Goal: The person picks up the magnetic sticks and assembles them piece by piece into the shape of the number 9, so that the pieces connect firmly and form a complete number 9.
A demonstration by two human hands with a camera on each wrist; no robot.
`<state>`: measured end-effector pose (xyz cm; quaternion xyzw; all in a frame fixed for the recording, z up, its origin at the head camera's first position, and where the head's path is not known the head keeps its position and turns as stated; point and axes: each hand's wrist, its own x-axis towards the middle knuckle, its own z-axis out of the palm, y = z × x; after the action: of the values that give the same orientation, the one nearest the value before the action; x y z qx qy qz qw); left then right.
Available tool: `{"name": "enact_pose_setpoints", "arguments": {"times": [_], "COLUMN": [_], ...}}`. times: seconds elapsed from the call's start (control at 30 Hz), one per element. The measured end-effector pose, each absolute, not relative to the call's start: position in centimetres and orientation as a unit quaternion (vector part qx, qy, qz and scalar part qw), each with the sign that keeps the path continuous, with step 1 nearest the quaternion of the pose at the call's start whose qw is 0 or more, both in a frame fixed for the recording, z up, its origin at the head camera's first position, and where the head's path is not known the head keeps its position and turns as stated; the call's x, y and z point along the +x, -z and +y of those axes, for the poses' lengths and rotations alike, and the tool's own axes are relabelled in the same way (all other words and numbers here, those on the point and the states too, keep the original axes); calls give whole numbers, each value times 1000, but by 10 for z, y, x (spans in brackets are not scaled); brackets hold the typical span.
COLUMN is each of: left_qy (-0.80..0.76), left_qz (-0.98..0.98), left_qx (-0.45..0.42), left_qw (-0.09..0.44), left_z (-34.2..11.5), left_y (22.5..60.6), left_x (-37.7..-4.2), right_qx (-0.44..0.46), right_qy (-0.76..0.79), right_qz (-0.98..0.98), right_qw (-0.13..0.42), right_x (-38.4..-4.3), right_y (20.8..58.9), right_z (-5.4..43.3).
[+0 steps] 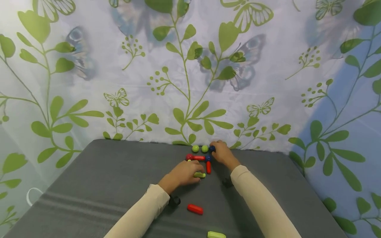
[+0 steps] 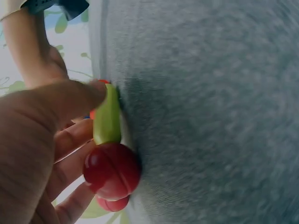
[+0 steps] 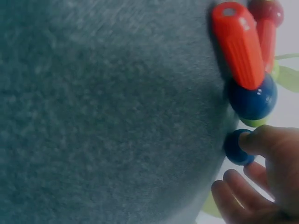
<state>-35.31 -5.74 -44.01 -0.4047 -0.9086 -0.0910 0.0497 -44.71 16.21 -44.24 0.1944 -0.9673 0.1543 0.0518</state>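
Note:
In the head view my left hand (image 1: 184,172) holds a yellow-green stick (image 1: 199,174) low over the table. In the left wrist view its thumb and fingers lie around that stick (image 2: 107,116), whose end meets a red ball (image 2: 112,171). My right hand (image 1: 222,152) pinches a dark blue ball (image 3: 239,147) at the back edge. Beside it, two yellow-green balls (image 1: 204,148) sit in a row. In front lies a joined frame: a red ball (image 1: 189,157), a red stick (image 1: 198,158), a blue ball (image 1: 208,158) and a second red stick (image 1: 208,167).
A loose red stick (image 1: 195,209) lies nearer the front, with a yellow-green stick (image 1: 216,234) at the lower frame edge. The grey table (image 1: 119,175) ends at a leaf-and-butterfly curtain (image 1: 166,99). A white cord loop (image 1: 29,196) shows at left.

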Motion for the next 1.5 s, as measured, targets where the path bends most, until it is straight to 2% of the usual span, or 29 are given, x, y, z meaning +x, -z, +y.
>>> {"name": "enact_pose_setpoints", "arguments": {"times": [0.2, 0.53, 0.9, 1.2, 1.5], "left_qy": [37, 49, 76, 101, 136], "left_qz": [-911, -907, -913, -908, -902], "left_qx": [-405, -409, -393, -397, -401], "left_qw": [67, 84, 75, 87, 87], "left_z": [-50, -49, -55, -59, -58], "left_y": [447, 452, 456, 456, 454], "left_x": [-351, -348, -355, -352, -350], "right_qx": [197, 227, 315, 381, 374], "right_qy": [-141, -138, -224, -260, -254], "right_qz": [-968, -962, -922, -887, -892], "right_qw": [71, 64, 27, -8, 9], "right_x": [-446, -429, -373, -341, -340], "right_y": [447, 447, 450, 453, 449], "right_z": [166, 177, 201, 185, 173]}}
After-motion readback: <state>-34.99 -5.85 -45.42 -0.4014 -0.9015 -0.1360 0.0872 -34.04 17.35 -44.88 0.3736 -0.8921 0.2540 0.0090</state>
